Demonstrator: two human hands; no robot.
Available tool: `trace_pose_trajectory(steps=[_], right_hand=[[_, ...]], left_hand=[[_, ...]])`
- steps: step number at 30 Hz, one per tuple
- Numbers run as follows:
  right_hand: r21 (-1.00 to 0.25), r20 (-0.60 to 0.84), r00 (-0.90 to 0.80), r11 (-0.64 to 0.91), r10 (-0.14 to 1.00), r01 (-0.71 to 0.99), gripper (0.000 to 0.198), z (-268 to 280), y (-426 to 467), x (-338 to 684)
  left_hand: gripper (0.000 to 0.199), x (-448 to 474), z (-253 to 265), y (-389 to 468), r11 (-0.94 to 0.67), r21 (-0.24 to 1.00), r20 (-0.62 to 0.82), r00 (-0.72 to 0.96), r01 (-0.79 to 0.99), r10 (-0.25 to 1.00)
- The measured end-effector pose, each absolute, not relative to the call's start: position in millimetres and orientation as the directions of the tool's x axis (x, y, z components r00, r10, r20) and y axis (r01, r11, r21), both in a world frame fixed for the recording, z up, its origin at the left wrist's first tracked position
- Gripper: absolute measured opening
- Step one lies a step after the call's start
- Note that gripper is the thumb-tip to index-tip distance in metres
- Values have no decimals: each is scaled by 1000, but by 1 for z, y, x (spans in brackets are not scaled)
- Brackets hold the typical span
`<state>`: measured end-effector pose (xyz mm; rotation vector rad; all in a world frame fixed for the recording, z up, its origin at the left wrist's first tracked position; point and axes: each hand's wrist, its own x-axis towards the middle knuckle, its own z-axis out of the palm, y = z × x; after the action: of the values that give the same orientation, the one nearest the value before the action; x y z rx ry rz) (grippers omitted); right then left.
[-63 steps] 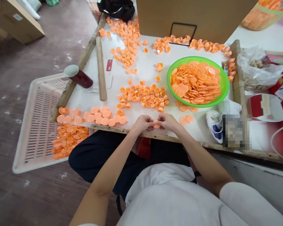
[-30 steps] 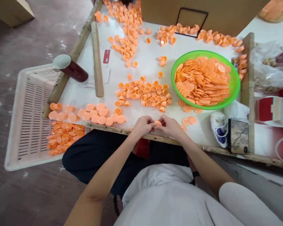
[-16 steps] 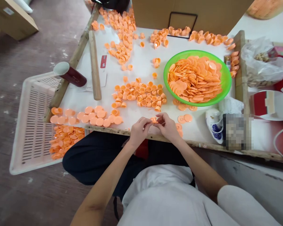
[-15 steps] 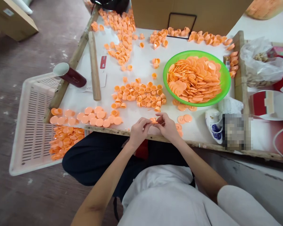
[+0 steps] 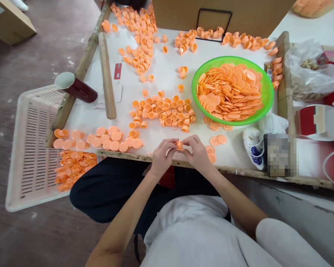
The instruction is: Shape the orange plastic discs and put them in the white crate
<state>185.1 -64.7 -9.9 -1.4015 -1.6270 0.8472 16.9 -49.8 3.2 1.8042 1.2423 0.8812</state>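
Left hand [image 5: 161, 155], right hand [image 5: 197, 152] pinching small orange round plastic piece [image 5: 179, 145] front-left of green round plastic bowl [image 5: 268, 97], grip narrow around it; piece likely proving light, stiff, best held edgewise.

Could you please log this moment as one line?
left hand, right hand: holding small orange plastic piece | beyond: round orange plastic cups

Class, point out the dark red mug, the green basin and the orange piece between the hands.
Dark red mug [image 5: 84, 90]: head view, middle of its outer side.
Green basin [image 5: 268, 92]: head view, bare right inner wall.
Orange piece [image 5: 179, 145]: head view, middle.
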Motion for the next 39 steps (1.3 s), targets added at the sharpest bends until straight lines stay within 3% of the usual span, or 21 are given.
trace_pose_trajectory(steps=[7, 10, 14, 19, 22, 25, 29, 35, 39], right_hand=[[-852, 402, -141, 427, 904, 303, 22, 5, -66, 189], [-834, 429, -153, 455, 890, 313, 22, 15, -67, 188], [-832, 418, -152, 445, 896, 332, 18, 23, -72, 186], [-866, 363, -140, 389, 921, 313, 11, 18, -77, 183], [-916, 252, -131, 280, 959, 287, 19, 10, -76, 181], [-968, 119, -130, 144, 984, 204, 26, 1, -74, 179], [-991, 7, -75, 17, 997, 135, 20, -8, -75, 176], [-996, -69, -10, -69, 998, 64, 24, -6, -76, 172], [-973, 4, 13, 1, 1000, 230, 32, 4, -68, 194]], left_hand=[[10, 15, -2, -63, -395, 879, 353, 194, 266, 915], [26, 15, 0, -67, -402, 889, 371, 170, 218, 913], [29, 14, 9, -72, -417, 866, 376, 190, 277, 907], [26, 14, 8, -78, -342, 897, 298, 188, 282, 936], [27, 15, 2, -80, -241, 941, 210, 150, 239, 966], [28, 18, -2, -80, -73, 987, 56, 119, 144, 991], [23, 23, -1, -78, 126, 988, -136, 108, 88, 985], [24, 31, -1, -72, 143, 980, -155, 86, 138, 984], [28, 19, -7, -56, 102, 945, -151, 139, 309, 979]])
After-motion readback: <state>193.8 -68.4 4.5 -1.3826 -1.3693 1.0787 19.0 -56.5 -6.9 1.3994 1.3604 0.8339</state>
